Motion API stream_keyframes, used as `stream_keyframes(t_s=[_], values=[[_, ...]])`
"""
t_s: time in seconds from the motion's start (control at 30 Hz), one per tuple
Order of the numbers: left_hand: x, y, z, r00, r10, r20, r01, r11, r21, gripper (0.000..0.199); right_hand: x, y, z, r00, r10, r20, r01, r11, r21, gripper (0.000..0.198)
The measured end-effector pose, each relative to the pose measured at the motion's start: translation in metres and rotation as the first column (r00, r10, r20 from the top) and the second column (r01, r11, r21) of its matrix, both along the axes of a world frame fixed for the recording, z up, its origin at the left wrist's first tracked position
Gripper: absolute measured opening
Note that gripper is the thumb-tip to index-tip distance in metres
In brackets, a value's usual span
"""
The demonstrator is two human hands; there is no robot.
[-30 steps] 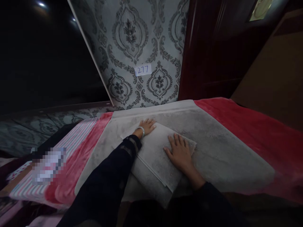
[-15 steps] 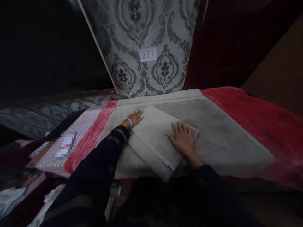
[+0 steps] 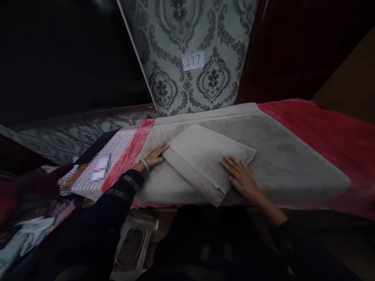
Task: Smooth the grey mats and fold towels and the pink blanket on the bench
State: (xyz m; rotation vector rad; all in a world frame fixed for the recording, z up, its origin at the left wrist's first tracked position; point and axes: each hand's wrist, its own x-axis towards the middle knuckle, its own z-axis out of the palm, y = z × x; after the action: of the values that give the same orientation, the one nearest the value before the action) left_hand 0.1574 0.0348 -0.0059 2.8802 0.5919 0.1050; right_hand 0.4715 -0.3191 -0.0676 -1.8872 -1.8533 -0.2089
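A light grey folded cloth (image 3: 202, 152), plush like a towel, lies turned at an angle on a larger grey cover (image 3: 281, 156). My left hand (image 3: 155, 155), with a bracelet at the wrist, rests at the folded cloth's left corner, its fingers stretched out. On the cloth's right side lies my right hand (image 3: 240, 175), flat with its fingers extended and close together. Neither hand grips anything. Layered edges of the fold show along the cloth's front left side.
Red plush fabric (image 3: 328, 132) flanks the grey cover. At left are striped cloth (image 3: 120, 142), a blurred-out item (image 3: 99, 168) and piled clothes (image 3: 35, 230). A pale plastic stool (image 3: 143, 224) stands below. Behind are a dark screen (image 3: 70, 58) and a paper label marked 277 (image 3: 193, 61).
My left hand has drawn back slightly to the folded cloth's left corner. My right hand has slid down toward its right front edge. The camera view has shifted left.
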Motion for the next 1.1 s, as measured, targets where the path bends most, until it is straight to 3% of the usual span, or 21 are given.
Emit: stream_keyframes(t_s=[0.07,0.13,0.3,0.53,0.7,0.83,0.97,1.1], values=[[0.001,-0.004,0.003,0.999,-0.015,-0.050,0.016,1.000,0.014,0.096,-0.010,-0.023,-0.003,0.997,0.072,0.039,-0.072,0.997,0.013,0.070],[0.006,-0.012,0.006,0.998,0.012,-0.060,-0.008,0.998,0.069,0.101,-0.021,-0.038,-0.002,0.994,0.053,0.094,-0.052,0.999,-0.007,0.085],[0.023,-0.032,0.012,0.999,0.043,-0.023,-0.039,0.984,0.172,0.091,-0.041,-0.032,-0.003,0.978,-0.041,0.204,0.033,0.999,0.043,0.098],[0.028,-0.032,0.012,0.992,0.087,0.086,-0.103,0.975,0.197,0.075,-0.039,-0.014,-0.014,0.991,0.066,0.115,-0.097,0.953,0.286,0.089],[0.035,-0.026,0.013,0.982,0.124,0.145,-0.149,0.972,0.180,0.061,-0.030,-0.003,-0.014,0.987,0.143,0.068,-0.158,0.911,0.381,0.078],[0.041,-0.027,0.021,0.977,0.158,0.144,-0.181,0.970,0.163,0.050,-0.029,0.005,-0.010,0.991,0.133,-0.009,-0.119,0.912,0.393,0.063],[0.051,-0.029,0.042,0.928,0.233,0.290,-0.253,0.967,0.035,0.038,-0.020,0.009,0.023,0.975,0.092,-0.204,-0.008,0.925,0.379,0.044],[0.058,-0.030,0.085,0.790,0.320,0.524,-0.220,0.944,-0.245,0.019,0.003,0.008,0.090,0.908,0.021,-0.419,0.181,0.882,0.435,0.032]])
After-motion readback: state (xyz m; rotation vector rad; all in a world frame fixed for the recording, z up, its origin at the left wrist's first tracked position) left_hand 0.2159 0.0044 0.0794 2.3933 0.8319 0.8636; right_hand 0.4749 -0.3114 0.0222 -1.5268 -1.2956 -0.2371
